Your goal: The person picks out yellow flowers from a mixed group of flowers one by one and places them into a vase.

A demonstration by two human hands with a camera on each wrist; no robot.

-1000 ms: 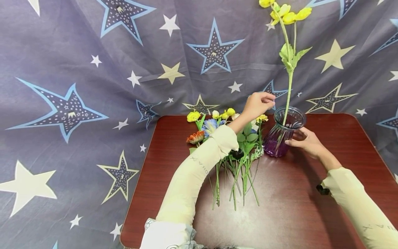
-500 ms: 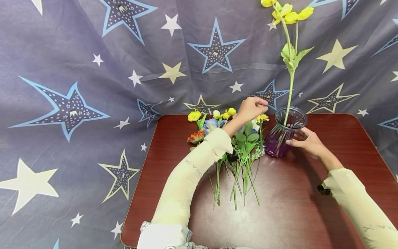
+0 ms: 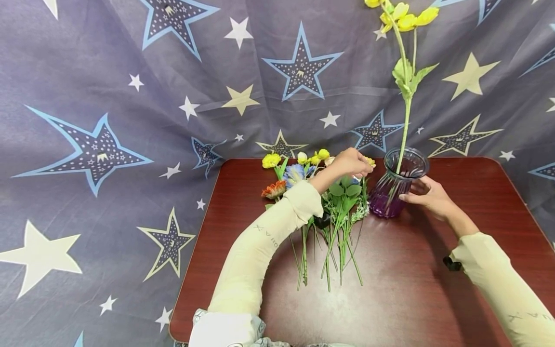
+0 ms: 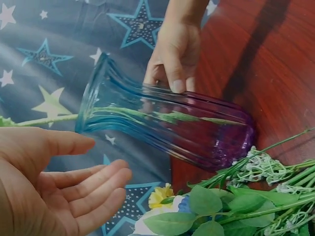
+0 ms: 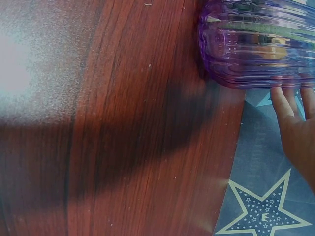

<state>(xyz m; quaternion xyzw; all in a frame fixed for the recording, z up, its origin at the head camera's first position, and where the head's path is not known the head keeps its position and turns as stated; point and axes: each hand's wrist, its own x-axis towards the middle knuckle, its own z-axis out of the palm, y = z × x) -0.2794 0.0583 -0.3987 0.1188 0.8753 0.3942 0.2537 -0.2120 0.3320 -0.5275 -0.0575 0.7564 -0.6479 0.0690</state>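
A ribbed glass vase (image 3: 386, 197), blue-tinted at its mouth and purple at its base, stands on the table. One tall stem (image 3: 406, 120) with leaves and yellow flowers (image 3: 406, 22) leans inside it, its lower end showing through the glass. My right hand (image 3: 431, 198) holds the vase's right side, thumb in front and fingers behind. Over the heads of the loose flowers, left of the vase, is my left hand (image 3: 348, 164). Its fingers are relaxed with nothing between them in the left wrist view, where the hand (image 4: 64, 182) appears beside the vase mouth.
Several artificial flowers lie with their stems toward the near side, among them an orange bloom (image 3: 274, 190), a blue bloom (image 3: 294, 174) and a yellow bloom (image 3: 270, 160). Behind the reddish-brown table (image 3: 390, 289) hangs a grey cloth (image 3: 173, 120) with stars.
My left hand has moved away from the stem, left and down, to the heads of the loose flowers. My right hand stays at the vase; vase and stem keep their place.
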